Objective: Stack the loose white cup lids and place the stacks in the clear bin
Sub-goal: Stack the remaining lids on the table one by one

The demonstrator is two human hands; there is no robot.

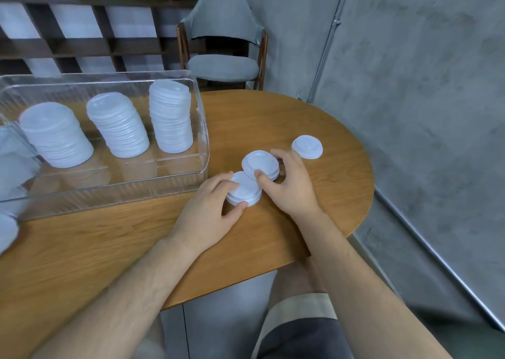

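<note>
A clear bin (203, 151) sits on the left part of a wooden table (314, 118); all places here are told from the bin. Inside it stand three tall stacks of white lids: one at the left (56, 136), one in the middle (119, 126), one at the right end (170, 117), the first two leaning. More lids (8, 230) show blurred at its far left; their count cannot be told. Just right of the bin's near corner, the left hand (210, 211) grips a short stack (244, 190) on the table, thumb and fingers closed around its rim. Beside it, further right, the right hand (289, 186) pinches a second short stack (261, 164), tilted and overlapping the first. Furthest right, one loose lid (307, 146) lies flat.
</note>
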